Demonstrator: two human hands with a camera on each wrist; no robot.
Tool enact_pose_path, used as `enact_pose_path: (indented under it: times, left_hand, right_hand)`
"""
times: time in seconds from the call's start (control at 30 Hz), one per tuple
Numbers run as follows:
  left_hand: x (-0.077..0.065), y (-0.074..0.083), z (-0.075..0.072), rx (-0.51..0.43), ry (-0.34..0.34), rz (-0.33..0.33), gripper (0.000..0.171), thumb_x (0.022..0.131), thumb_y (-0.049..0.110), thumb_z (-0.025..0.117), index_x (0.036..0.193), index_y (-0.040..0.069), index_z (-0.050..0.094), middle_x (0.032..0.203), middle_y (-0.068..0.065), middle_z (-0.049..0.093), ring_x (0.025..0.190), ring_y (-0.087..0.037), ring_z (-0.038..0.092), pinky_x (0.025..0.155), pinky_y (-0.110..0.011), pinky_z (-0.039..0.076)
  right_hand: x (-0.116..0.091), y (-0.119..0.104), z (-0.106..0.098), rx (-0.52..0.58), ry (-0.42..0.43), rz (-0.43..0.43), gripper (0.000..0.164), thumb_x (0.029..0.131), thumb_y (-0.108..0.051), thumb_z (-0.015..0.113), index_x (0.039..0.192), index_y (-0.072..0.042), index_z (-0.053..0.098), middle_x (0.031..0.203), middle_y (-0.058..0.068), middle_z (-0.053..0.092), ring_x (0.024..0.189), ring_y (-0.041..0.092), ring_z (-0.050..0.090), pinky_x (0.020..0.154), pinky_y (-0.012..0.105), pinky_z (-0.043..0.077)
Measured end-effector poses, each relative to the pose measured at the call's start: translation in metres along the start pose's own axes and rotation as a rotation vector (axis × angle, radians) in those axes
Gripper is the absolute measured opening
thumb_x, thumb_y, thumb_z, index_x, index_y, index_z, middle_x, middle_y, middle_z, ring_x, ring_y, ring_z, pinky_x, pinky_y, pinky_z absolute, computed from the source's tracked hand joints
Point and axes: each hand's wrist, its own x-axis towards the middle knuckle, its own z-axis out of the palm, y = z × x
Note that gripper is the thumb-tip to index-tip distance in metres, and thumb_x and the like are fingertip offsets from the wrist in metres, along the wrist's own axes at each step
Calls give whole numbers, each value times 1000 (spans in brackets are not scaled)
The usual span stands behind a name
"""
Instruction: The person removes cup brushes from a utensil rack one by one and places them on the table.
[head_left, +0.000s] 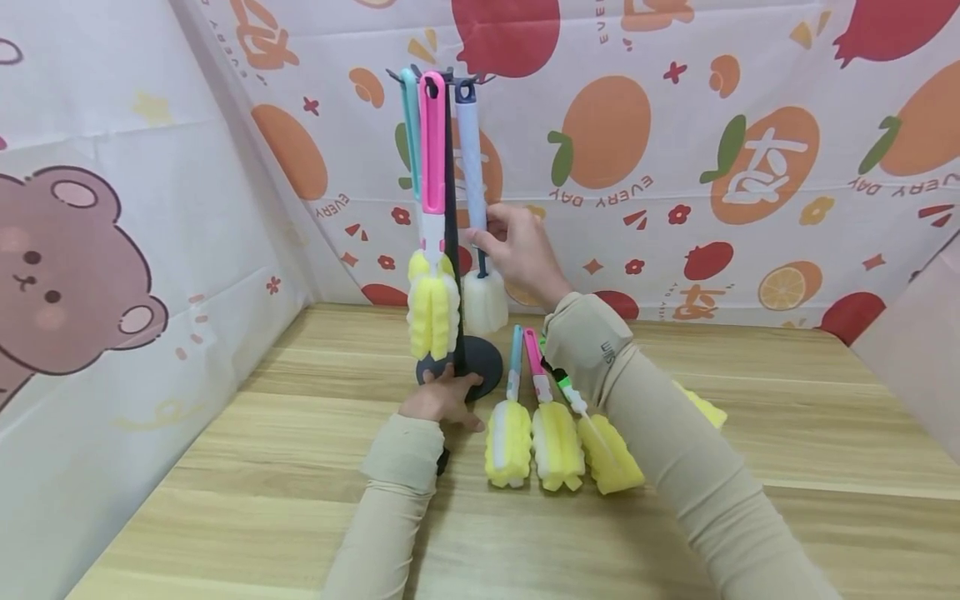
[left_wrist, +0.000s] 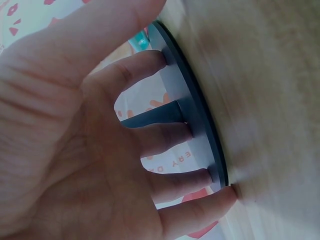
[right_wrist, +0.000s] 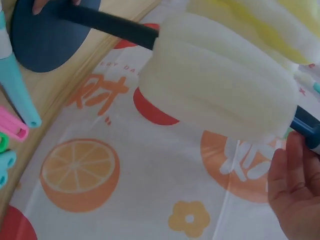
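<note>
A black stand (head_left: 452, 167) with hooks at its top rises from a round base (head_left: 487, 367). From it hang a teal-handled brush (head_left: 412, 133), a pink-handled sponge brush (head_left: 432, 150) with a yellow and white head, and a blue-handled sponge brush (head_left: 471, 158) with a white head (right_wrist: 220, 80). My right hand (head_left: 521, 250) pinches the lower end of the blue handle, whose loop is at a hook. On the base rest the fingertips of my left hand (head_left: 442, 396), spread and fairly straight; in the left wrist view one finger (left_wrist: 200, 212) reaches the table.
Right of the base lie several sponge brushes on the wooden table (head_left: 300, 467): a blue-handled one (head_left: 508, 442), a pink-handled one (head_left: 557, 442) and a green-and-black-handled one (head_left: 611, 458). Another yellow sponge (head_left: 705, 406) shows past the right sleeve. A fruit-print cloth (head_left: 675, 167) hangs behind.
</note>
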Motion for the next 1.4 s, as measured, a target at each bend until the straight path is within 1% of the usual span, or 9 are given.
enact_pose_path:
  times: [0.07,0.17,0.4,0.6,0.73,0.9,1.13,1.3,1.4]
  left_hand:
    - [1,1,0,-2,-1,1,77,90,32,79,156,18,43,165,-27,12,146,-58,7,106,-71,30]
    - [2,2,0,-8,-2,6,77,90,32,79,156,18,42,165,-27,11,146,-58,6,106,-71,29]
    - [1,2,0,-11,3,9,77,89,33,80,156,18,43,165,-28,11,145,-58,7,106,-70,31]
    - [0,2,-1,-26,-3,9,78,90,31,79,157,16,41,165,-29,8,146,-59,3,108,-71,27]
    - [2,2,0,-23,-3,9,78,91,31,79,157,16,41,165,-29,8,146,-59,3,108,-70,28]
    - [2,3,0,-14,-2,17,78,90,31,80,156,16,42,165,-29,10,146,-59,4,107,-70,29]
    - [1,2,0,-14,-4,0,79,89,32,80,156,17,42,165,-28,10,146,-58,6,106,-68,33]
    - [2,3,0,-10,-6,4,79,89,32,81,156,17,42,165,-28,11,145,-59,7,106,-69,33]
    - [2,3,-1,-3,-8,-2,79,89,32,80,157,17,41,165,-28,11,145,-58,9,105,-68,34]
  right_hand:
    - [-2,1,1,-20,26,-33,19,100,-9,66,111,7,69,97,17,71,87,25,67,86,34,54]
    - [-5,1,1,-31,49,-48,20,100,-9,66,111,8,69,96,18,71,85,25,66,84,35,55]
    - [-6,-3,5,-60,82,-15,22,99,-10,68,112,7,70,96,17,71,84,26,65,79,34,55]
    - [-6,-2,5,-42,74,-39,21,100,-9,66,112,8,70,96,18,72,85,27,67,79,34,55]
    - [-8,-1,2,-35,64,-43,21,100,-8,65,112,8,70,97,18,72,86,28,67,80,36,56]
    - [-9,1,0,-42,54,-33,21,100,-8,65,114,8,69,98,19,72,86,29,67,82,37,56]
    - [-8,-1,-1,-62,41,-3,23,101,-11,65,116,5,70,98,16,72,87,25,67,80,35,54]
    - [-8,-3,-4,-71,36,6,21,100,-10,65,114,5,71,98,17,73,89,27,69,82,36,55]
    - [-7,-3,-6,-68,27,1,22,101,-9,65,115,6,70,99,17,72,92,28,70,84,36,55]
